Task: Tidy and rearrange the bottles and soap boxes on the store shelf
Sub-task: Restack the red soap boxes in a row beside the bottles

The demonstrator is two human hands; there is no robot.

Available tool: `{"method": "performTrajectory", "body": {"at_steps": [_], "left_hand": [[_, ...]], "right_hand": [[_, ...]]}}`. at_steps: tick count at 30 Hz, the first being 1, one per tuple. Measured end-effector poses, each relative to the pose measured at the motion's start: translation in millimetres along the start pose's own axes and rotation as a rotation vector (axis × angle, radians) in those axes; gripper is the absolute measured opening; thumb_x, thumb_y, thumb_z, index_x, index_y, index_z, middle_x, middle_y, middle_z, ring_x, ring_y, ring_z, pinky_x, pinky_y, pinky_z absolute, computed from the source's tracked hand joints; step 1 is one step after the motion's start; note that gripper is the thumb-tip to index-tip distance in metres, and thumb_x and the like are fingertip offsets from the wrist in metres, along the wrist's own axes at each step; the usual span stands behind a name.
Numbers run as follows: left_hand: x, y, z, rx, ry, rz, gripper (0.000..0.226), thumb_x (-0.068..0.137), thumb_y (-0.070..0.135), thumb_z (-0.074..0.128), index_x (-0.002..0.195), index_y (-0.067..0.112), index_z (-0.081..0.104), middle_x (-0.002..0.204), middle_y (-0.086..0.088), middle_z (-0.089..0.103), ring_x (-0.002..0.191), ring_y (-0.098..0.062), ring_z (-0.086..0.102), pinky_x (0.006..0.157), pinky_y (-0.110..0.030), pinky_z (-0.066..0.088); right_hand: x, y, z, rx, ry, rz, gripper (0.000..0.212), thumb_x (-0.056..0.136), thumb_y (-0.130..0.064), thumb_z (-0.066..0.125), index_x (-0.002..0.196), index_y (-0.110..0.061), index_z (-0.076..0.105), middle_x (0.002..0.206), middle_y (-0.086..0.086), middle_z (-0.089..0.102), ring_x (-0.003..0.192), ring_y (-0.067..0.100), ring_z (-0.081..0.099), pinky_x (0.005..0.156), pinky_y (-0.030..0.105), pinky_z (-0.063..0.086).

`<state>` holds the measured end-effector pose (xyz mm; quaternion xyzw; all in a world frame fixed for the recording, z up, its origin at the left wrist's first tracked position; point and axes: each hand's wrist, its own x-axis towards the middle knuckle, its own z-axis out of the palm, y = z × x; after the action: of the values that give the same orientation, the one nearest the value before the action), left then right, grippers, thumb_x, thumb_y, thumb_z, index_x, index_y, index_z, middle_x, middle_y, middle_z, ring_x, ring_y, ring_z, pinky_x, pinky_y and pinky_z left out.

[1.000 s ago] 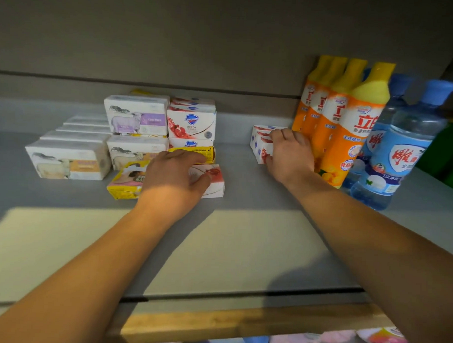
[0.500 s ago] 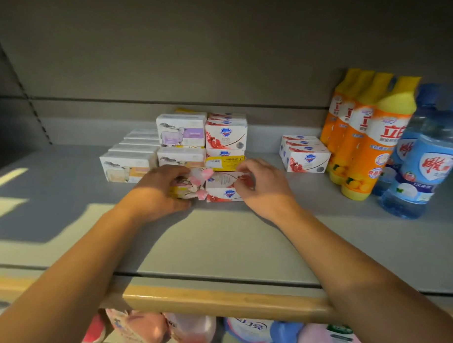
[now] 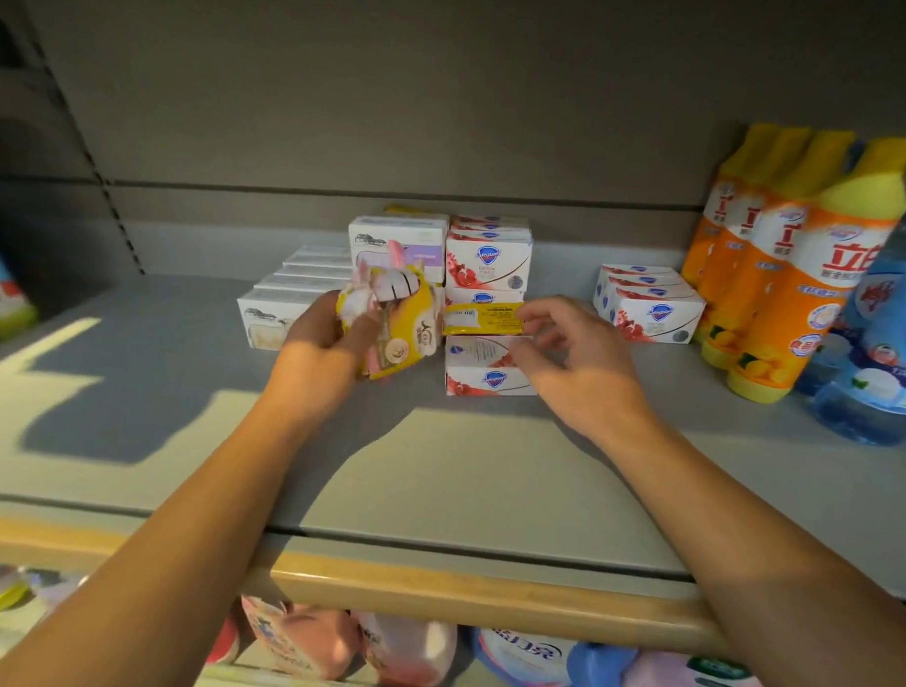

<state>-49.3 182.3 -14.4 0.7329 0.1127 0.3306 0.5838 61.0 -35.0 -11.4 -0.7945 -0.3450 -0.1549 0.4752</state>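
Yellow crinkled soap packet [image 3: 397, 331] (soft, glossy) gripped in left hand [image 3: 320, 349].

— Left hand [image 3: 321, 341]? 
— Grips a yellow soap pack [image 3: 400, 325], lifted off the shelf [image 3: 131, 383].
— Right hand [image 3: 576, 365]?
— Fingers spread, seemingly touching the red-and-white soap box [image 3: 486, 367] mid-shelf.

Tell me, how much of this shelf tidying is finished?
Partly. The orange bottles and blue bottles stand in rows on the right, and most soap boxes are stacked, like the red-and-white stack. In hand: the left hand holds a yellow soap pack, lifted off the shelf. The right hand is open at a loose front box. Both need placing.
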Motion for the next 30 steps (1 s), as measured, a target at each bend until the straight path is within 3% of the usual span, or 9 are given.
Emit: {"method": "performTrajectory", "body": {"at_steps": [2, 6, 11, 17, 20, 23, 27, 29, 30], "left_hand": [[-4.9, 7.8, 1.6, -0.233, -0.137, -0.054, 0.016, 0.088, 0.029, 0.059, 0.097, 0.024, 0.071, 0.092, -0.005, 0.074, 0.086, -0.027, 0.071, 0.063, -0.038, 0.058], [-9.2, 7.5, 15.2, -0.261, -0.403, -0.057, 0.02, 0.088, 0.027, 0.057, 0.085, 0.013, 0.071, 0.077, -0.012, 0.07, 0.068, -0.025, 0.067, 0.055, -0.033, 0.056], [-10.8, 2.8, 19.8, -0.268, -0.497, 0.016, 0.021, 0.085, 0.015, 0.06, 0.105, 0.013, 0.067, 0.096, -0.006, 0.074, 0.088, -0.019, 0.07, 0.072, -0.029, 0.056], [-16.0, 11.8, 21.8, -0.136, -0.369, 0.109, 0.033, 0.073, 0.005, 0.074, 0.104, 0.017, 0.067, 0.092, 0.001, 0.076, 0.082, -0.014, 0.071, 0.07, -0.029, 0.058], [-18.8, 14.4, 18.5, 0.165, -0.269, 0.25, 0.038, 0.068, 0.023, 0.078, 0.106, 0.025, 0.069, 0.097, 0.004, 0.075, 0.091, -0.012, 0.07, 0.08, -0.038, 0.058], [-22.6, 17.0, 19.7, 0.437, -0.19, 0.483, 0.047, 0.072, 0.028, 0.076, 0.117, 0.017, 0.069, 0.104, 0.0, 0.073, 0.093, -0.014, 0.069, 0.084, -0.035, 0.056], [-35.6, 29.1, 38.1, 0.657, -0.132, 0.784, 0.049, 0.074, 0.028, 0.074, 0.119, 0.008, 0.067, 0.107, -0.009, 0.072, 0.097, -0.027, 0.068, 0.087, -0.029, 0.047], [-45.3, 33.6, 48.4, 0.645, -0.158, 0.837, 0.049, 0.076, 0.032, 0.075, 0.118, 0.008, 0.067, 0.109, -0.008, 0.071, 0.101, -0.026, 0.064, 0.089, -0.03, 0.046], [-51.6, 35.3, 53.8, 0.604, -0.179, 0.82, 0.049, 0.077, 0.037, 0.073, 0.117, 0.01, 0.068, 0.112, -0.005, 0.07, 0.105, -0.022, 0.063, 0.091, -0.03, 0.046]], "right_hand": [[-2.2, -10.8, -3.0, 0.181, -0.045, 0.019, 0.031, 0.085, -0.021, 0.071, 0.112, -0.033, 0.062, 0.104, -0.009, 0.064, 0.078, 0.009, 0.065, 0.066, 0.011, 0.047], [-7.8, -25.6, -3.3, 0.435, -0.237, 0.043, 0.04, 0.085, -0.023, 0.068, 0.113, -0.048, 0.056, 0.106, -0.018, 0.068, 0.086, 0.004, 0.07, 0.068, 0.015, 0.053], [-4.9, -23.3, 0.0, 0.534, -0.195, 0.175, 0.024, 0.092, -0.007, 0.063, 0.103, -0.029, 0.063, 0.086, 0.001, 0.071, 0.051, 0.013, 0.06, 0.047, 0.023, 0.05], [-4.9, -17.3, -1.4, 0.649, -0.26, 0.193, 0.023, 0.092, -0.003, 0.062, 0.108, -0.019, 0.059, 0.085, 0.001, 0.072, 0.056, 0.02, 0.065, 0.053, 0.028, 0.055], [-5.3, -18.0, -5.6, 0.755, -0.415, 0.296, 0.021, 0.086, -0.034, 0.07, 0.106, -0.03, 0.067, 0.095, 0.005, 0.074, 0.073, 0.024, 0.071, 0.065, 0.031, 0.059], [-2.8, -25.3, -9.9, 0.949, -0.415, 0.47, 0.034, 0.082, -0.061, 0.056, 0.082, -0.033, 0.075, 0.094, 0.004, 0.076, 0.08, 0.027, 0.074, 0.07, 0.036, 0.06], [-1.6, -35.1, -17.9, 0.861, -0.285, 0.649, 0.02, 0.092, -0.037, 0.063, 0.095, -0.017, 0.066, 0.083, 0.007, 0.075, 0.069, 0.022, 0.072, 0.061, 0.032, 0.058], [-7.5, -36.2, -28.1, 0.826, -0.232, 0.639, 0.004, 0.09, -0.016, 0.063, 0.09, -0.019, 0.064, 0.077, 0.005, 0.072, 0.066, 0.017, 0.07, 0.057, 0.03, 0.056], [-12.5, -34.3, -35.4, 0.812, -0.192, 0.627, 0.012, 0.088, -0.006, 0.061, 0.09, -0.018, 0.064, 0.077, 0.007, 0.07, 0.067, 0.017, 0.069, 0.057, 0.031, 0.056]]}}
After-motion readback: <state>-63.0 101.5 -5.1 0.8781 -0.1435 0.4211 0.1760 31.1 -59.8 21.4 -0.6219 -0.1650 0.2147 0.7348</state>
